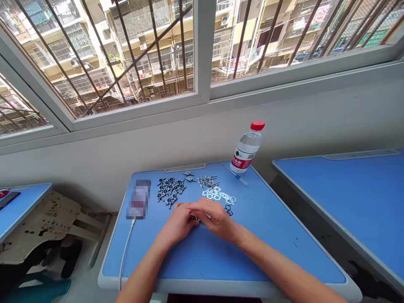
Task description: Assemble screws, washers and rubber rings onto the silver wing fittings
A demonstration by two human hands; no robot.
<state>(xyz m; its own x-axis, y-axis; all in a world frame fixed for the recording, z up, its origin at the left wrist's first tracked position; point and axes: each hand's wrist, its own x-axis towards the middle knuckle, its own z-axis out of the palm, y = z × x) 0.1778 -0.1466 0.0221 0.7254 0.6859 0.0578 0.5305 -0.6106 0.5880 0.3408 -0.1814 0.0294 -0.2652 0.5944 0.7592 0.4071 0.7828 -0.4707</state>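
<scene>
Head camera first, from my end of the link: both forearms run up the blue desk [252,252] and meet near its middle; the left hand [177,224] has its fingers curled inward and the right hand [217,218] is bent over to meet them, fingertips of both drawn together on a small metal part [196,219] that only peeks out dark between them, so I cannot tell which hand bears more of the grip; the part sits at the seam of the two hands, too hidden for me to read its long axis; just beyond the right knuckles lie black rings [228,210] and then white flat plates [219,195], nearer that hand than the left; straight ahead of the left hand is a cluster of dark assembled pieces [170,189], and left of that a phone [139,198] with its white cable [124,252] trailing off the near edge; further back, loose screws [207,182] and a thin screwdriver [237,176] lying slantwise; no tray or box here, everything lies loose on the desktop; the only container is a clear water bottle [248,148], red cap on, standing at the far right corner, fill level unclear; behind it, the barred window [202,50].
</scene>
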